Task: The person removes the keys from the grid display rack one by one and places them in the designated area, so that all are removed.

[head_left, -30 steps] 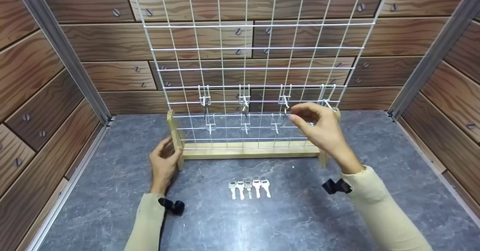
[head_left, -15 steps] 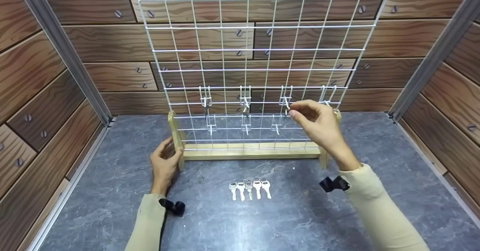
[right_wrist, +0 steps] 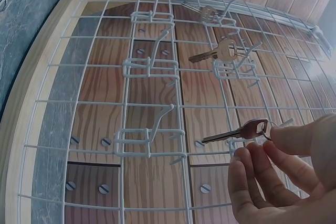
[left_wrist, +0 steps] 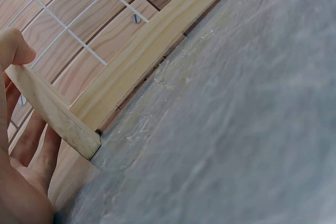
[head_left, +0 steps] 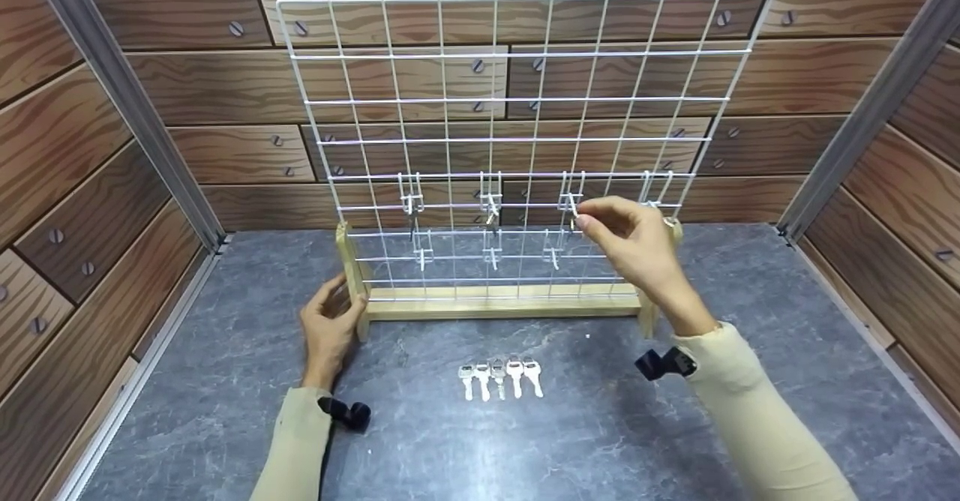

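Note:
My right hand (head_left: pixel 637 250) pinches the small ring of a key (right_wrist: pixel 244 131) between thumb and fingers. That key is at the third upper hook (head_left: pixel 571 205) of the white wire grid (head_left: pixel 491 100); whether the ring is around the hook is hard to tell. Another key (right_wrist: pixel 226 51) hangs on the middle upper hook, and one more key (right_wrist: pixel 207 13) on the left upper hook. My left hand (head_left: pixel 328 328) grips the left wooden foot (left_wrist: pixel 58 114) of the stand, thumb on one side and fingers behind. Several keys (head_left: pixel 498 378) lie in a row on the table.
Lower hooks (head_left: pixel 492 256) without keys sit below the upper row. A fourth upper hook (head_left: pixel 652 202) is partly behind my right hand. The stand's wooden base bar (head_left: pixel 502 307) crosses the grey tabletop (head_left: pixel 420 448). Wood-patterned walls (head_left: pixel 225 85) enclose the back and sides.
My right hand has moved slightly left and up, bringing the key to the third upper hook. My left hand stays on the stand, and the row of keys on the table is unchanged.

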Action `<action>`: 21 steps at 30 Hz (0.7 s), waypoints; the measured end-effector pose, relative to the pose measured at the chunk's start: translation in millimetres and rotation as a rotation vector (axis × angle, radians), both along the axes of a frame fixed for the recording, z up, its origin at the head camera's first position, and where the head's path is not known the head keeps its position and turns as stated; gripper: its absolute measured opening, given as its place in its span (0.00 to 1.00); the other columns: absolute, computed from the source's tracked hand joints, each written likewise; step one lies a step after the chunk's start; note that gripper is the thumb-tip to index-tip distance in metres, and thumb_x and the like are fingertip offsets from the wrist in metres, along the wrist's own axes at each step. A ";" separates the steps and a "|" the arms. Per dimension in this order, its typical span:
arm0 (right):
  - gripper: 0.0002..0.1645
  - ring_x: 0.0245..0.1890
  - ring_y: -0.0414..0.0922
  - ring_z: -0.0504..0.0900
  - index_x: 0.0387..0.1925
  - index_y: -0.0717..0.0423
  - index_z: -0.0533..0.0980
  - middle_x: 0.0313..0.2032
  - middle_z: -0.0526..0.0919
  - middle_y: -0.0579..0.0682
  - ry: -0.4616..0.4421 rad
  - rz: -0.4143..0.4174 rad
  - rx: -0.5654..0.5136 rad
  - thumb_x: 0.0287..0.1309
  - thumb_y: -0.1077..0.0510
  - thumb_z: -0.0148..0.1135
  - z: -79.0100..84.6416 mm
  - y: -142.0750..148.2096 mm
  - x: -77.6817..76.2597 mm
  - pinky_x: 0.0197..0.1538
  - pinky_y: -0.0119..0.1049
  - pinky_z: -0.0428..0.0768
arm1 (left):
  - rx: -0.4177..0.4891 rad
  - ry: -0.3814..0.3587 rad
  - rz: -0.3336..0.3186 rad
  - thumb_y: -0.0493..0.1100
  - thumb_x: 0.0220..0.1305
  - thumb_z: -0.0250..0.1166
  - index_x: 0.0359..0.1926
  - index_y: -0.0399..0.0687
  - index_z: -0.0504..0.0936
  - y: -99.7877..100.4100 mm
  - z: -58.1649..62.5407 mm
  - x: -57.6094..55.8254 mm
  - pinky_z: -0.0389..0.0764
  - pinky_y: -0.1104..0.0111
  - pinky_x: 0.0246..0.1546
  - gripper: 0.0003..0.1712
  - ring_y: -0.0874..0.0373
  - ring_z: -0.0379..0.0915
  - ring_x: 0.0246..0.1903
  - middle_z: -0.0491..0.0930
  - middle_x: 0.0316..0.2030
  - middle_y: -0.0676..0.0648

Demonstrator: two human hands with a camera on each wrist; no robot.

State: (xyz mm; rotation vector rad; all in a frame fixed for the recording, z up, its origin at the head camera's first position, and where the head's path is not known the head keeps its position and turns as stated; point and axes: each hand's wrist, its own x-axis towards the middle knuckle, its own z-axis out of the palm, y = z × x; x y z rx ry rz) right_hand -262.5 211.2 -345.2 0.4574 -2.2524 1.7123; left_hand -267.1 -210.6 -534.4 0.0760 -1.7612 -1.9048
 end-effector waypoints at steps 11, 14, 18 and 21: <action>0.10 0.39 0.38 0.87 0.48 0.69 0.86 0.44 0.91 0.62 0.015 -0.010 0.014 0.68 0.68 0.69 2.1 -1.5 -1.2 0.47 0.26 0.87 | 0.005 0.010 -0.003 0.23 0.60 0.72 0.61 0.26 0.82 0.1 -1.2 0.0 0.87 0.75 0.52 0.27 0.64 0.86 0.47 0.83 0.57 0.23; 0.10 0.38 0.37 0.87 0.48 0.69 0.86 0.43 0.91 0.61 0.021 -0.015 0.030 0.68 0.67 0.69 2.2 -1.2 -1.7 0.45 0.25 0.87 | 0.009 0.020 -0.016 0.23 0.60 0.72 0.62 0.25 0.81 -0.1 -2.1 -0.7 0.87 0.75 0.52 0.27 0.64 0.86 0.46 0.82 0.57 0.22; 0.09 0.37 0.36 0.87 0.47 0.70 0.86 0.41 0.91 0.60 0.025 -0.018 0.035 0.67 0.67 0.70 2.7 -1.4 -2.1 0.44 0.25 0.87 | 0.013 0.024 -0.022 0.23 0.60 0.72 0.62 0.24 0.81 -0.1 -1.3 -0.7 0.87 0.75 0.51 0.28 0.64 0.87 0.46 0.82 0.57 0.22; 0.09 0.36 0.37 0.87 0.46 0.69 0.87 0.41 0.91 0.60 0.026 -0.019 0.028 0.67 0.68 0.70 2.6 -1.2 -2.0 0.43 0.25 0.86 | 0.020 0.020 -0.023 0.23 0.60 0.71 0.62 0.25 0.81 -0.1 -0.8 -0.9 0.88 0.75 0.51 0.28 0.64 0.87 0.46 0.82 0.57 0.22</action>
